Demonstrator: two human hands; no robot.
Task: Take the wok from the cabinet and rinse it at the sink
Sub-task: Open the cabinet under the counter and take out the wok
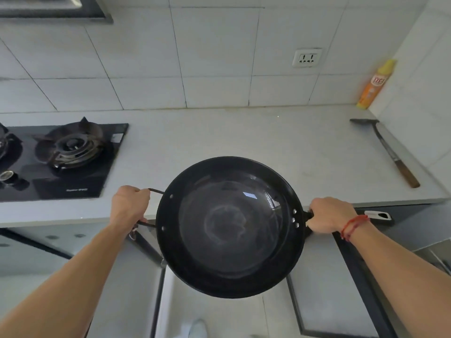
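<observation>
Both hands clamp the wok (230, 226): left hand (129, 206) on its loop handle, right hand (330, 215) on its stick handle. Wok hangs level, just before the counter (244, 142) edge. Risk: rim striking the counter; no sink visible.

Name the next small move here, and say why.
Probably turn and carry the wok toward the sink, which is out of view. The left hand and right hand grip its handles; it is out of the cabinet, held level before the counter.
</observation>
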